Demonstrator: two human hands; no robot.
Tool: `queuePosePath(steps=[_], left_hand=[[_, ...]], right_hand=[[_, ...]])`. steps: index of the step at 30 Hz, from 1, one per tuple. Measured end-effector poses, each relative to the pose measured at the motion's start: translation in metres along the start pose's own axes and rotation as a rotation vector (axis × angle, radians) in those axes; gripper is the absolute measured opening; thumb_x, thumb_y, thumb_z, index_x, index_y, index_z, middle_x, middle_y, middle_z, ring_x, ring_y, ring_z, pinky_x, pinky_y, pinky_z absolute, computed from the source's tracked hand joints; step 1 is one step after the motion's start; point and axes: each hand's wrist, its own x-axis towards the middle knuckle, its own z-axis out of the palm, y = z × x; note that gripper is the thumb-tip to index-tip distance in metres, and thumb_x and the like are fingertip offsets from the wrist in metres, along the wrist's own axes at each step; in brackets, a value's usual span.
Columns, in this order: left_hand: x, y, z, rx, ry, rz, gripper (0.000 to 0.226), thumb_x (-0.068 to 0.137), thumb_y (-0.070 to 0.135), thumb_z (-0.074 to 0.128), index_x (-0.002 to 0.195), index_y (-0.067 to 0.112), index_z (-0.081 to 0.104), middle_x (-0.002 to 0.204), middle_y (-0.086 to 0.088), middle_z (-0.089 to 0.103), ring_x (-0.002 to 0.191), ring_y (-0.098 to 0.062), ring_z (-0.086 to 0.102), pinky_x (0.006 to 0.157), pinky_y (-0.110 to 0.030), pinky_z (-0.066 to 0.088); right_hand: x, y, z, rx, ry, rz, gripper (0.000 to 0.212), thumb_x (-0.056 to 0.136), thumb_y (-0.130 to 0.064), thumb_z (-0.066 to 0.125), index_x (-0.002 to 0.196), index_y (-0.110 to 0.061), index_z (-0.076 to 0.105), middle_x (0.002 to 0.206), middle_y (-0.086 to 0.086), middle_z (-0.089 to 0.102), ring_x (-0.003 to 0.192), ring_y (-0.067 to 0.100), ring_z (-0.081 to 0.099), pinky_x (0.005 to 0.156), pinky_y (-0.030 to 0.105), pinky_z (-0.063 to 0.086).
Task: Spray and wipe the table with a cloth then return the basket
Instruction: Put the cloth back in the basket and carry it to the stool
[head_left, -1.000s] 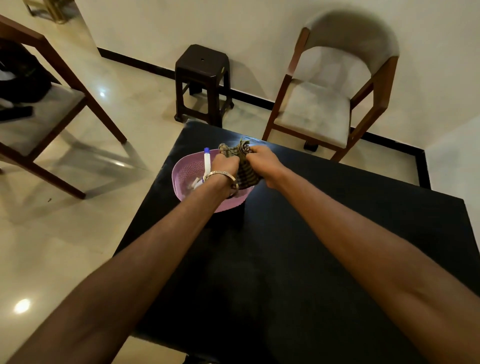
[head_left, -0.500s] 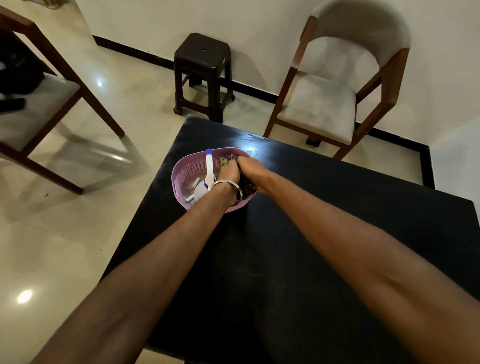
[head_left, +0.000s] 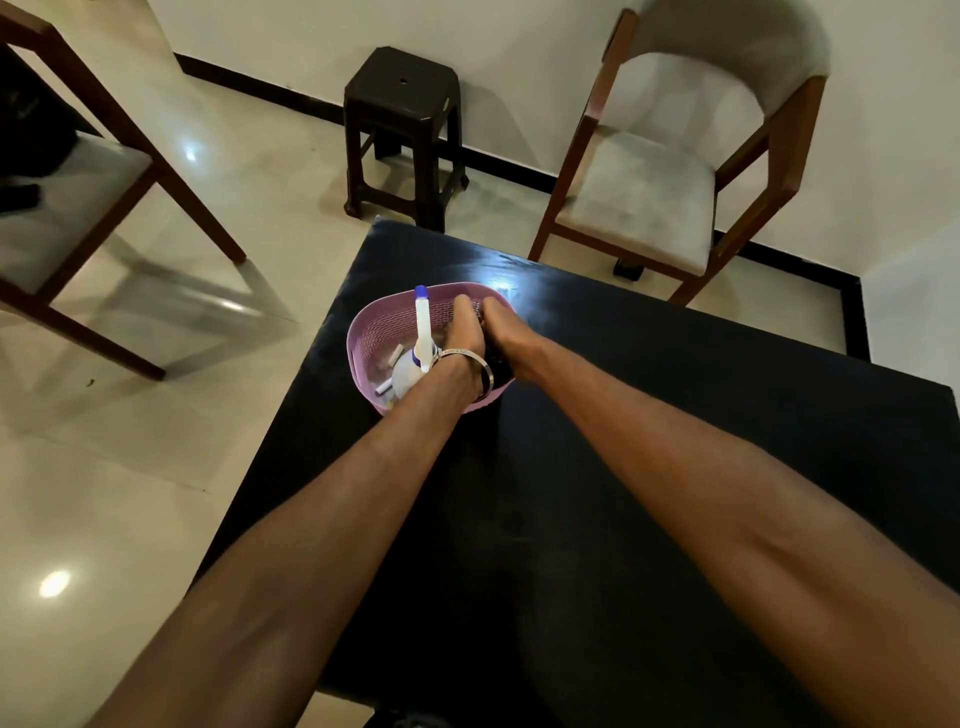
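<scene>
Both hands, left hand (head_left: 464, 332) and right hand (head_left: 503, 332), push the dark cloth (head_left: 496, 364) into the pink plastic basket (head_left: 371, 332) (grip unclear) near the black counter (head_left: 597, 519) edge; it might slide off

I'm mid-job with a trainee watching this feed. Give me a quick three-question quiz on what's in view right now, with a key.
1. True or false: the pink basket sits on the floor.
2. Which stands upright inside the basket? A) the spray bottle B) a mug C) a book
3. Fill in: both the left hand and the right hand reach into the ____.

Key:
1. False; it sits on the black table, near its far left corner.
2. A.
3. Basket. A dark cloth shows between the wrists, but whether either hand has a grip on it cannot be told.
</scene>
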Motion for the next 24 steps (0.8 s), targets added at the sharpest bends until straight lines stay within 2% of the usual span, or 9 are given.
queuePosePath(steps=[2, 4, 7, 10, 12, 15, 19, 21, 24], left_hand=[[-0.005, -0.001, -0.002, -0.011, 0.013, 0.010, 0.050, 0.100, 0.033, 0.027, 0.139, 0.004, 0.040, 0.144, -0.022, 0.043, 0.132, -0.039, 0.043, 0.059, -0.026, 0.042], [-0.006, -0.003, -0.001, 0.095, 0.008, 0.058, 0.050, 0.099, 0.031, 0.028, 0.138, 0.002, 0.041, 0.142, -0.023, 0.045, 0.131, -0.040, 0.044, 0.066, -0.029, 0.043], [-0.014, -0.002, -0.003, 0.175, 0.019, 0.089, 0.047, 0.098, 0.027, 0.028, 0.130, -0.002, 0.048, 0.129, -0.026, 0.054, 0.122, -0.041, 0.051, 0.090, -0.042, 0.050], [-0.025, -0.001, -0.004, 0.252, 0.013, 0.081, 0.038, 0.099, 0.015, 0.030, 0.115, -0.004, 0.058, 0.100, -0.019, 0.062, 0.102, -0.034, 0.057, 0.074, -0.035, 0.049], [-0.027, -0.007, -0.006, 0.358, -0.038, 0.145, 0.034, 0.098, 0.014, 0.034, 0.114, -0.002, 0.060, 0.102, -0.018, 0.062, 0.101, -0.034, 0.058, 0.077, -0.035, 0.047], [-0.041, -0.021, -0.010, 0.396, -0.029, 0.247, 0.020, 0.084, 0.025, 0.045, 0.083, 0.016, 0.062, 0.081, -0.006, 0.065, 0.083, -0.026, 0.062, 0.081, -0.041, 0.054], [-0.064, -0.042, -0.017, 0.701, 0.058, 0.454, 0.021, 0.089, 0.020, 0.053, 0.102, 0.014, 0.067, 0.103, -0.006, 0.069, 0.095, -0.024, 0.061, 0.088, -0.039, 0.050], [-0.074, -0.054, -0.026, 0.793, 0.132, 0.555, 0.021, 0.086, 0.020, 0.053, 0.099, 0.013, 0.069, 0.100, -0.007, 0.070, 0.095, -0.025, 0.062, 0.085, -0.040, 0.051], [-0.091, -0.072, -0.040, 0.799, 0.201, 0.545, 0.022, 0.087, 0.018, 0.051, 0.095, 0.011, 0.070, 0.098, -0.008, 0.069, 0.094, -0.025, 0.062, 0.083, -0.040, 0.050]], right_hand=[[0.000, 0.002, -0.004, -0.024, -0.029, -0.022, 0.037, 0.100, -0.029, 0.038, 0.122, -0.016, 0.064, 0.108, 0.010, 0.070, 0.099, 0.022, 0.066, 0.074, 0.032, 0.054], [-0.001, 0.004, -0.007, -0.090, -0.054, -0.056, 0.037, 0.100, -0.030, 0.035, 0.116, -0.018, 0.066, 0.109, 0.009, 0.071, 0.101, 0.022, 0.066, 0.080, 0.033, 0.055], [-0.006, 0.006, -0.013, -0.275, 0.004, -0.180, 0.032, 0.101, -0.029, 0.037, 0.086, -0.023, 0.065, 0.096, 0.005, 0.070, 0.092, 0.019, 0.066, 0.085, 0.036, 0.053], [-0.014, 0.014, -0.026, -0.574, 0.133, -0.406, 0.034, 0.098, -0.019, 0.042, 0.074, -0.010, 0.062, 0.083, 0.008, 0.063, 0.077, 0.021, 0.055, 0.069, 0.038, 0.044], [-0.022, 0.021, -0.036, -0.685, 0.175, -0.463, 0.029, 0.096, -0.016, 0.046, 0.087, -0.005, 0.071, 0.089, 0.009, 0.068, 0.079, 0.020, 0.058, 0.068, 0.035, 0.046], [-0.037, 0.033, -0.050, -0.781, 0.236, -0.519, 0.023, 0.094, -0.016, 0.050, 0.098, -0.007, 0.071, 0.093, 0.007, 0.069, 0.084, 0.021, 0.061, 0.067, 0.033, 0.046], [-0.053, 0.049, -0.069, -0.978, 0.288, -0.621, 0.020, 0.095, -0.023, 0.053, 0.100, -0.010, 0.067, 0.098, 0.005, 0.062, 0.086, 0.022, 0.059, 0.071, 0.037, 0.050], [-0.060, 0.056, -0.076, -1.075, 0.290, -0.625, 0.015, 0.092, -0.023, 0.054, 0.094, -0.010, 0.062, 0.098, 0.006, 0.059, 0.084, 0.024, 0.059, 0.071, 0.040, 0.051], [-0.069, 0.065, -0.084, -1.143, 0.232, -0.571, 0.018, 0.089, -0.027, 0.054, 0.095, -0.010, 0.055, 0.102, 0.009, 0.057, 0.086, 0.026, 0.058, 0.069, 0.038, 0.048]])
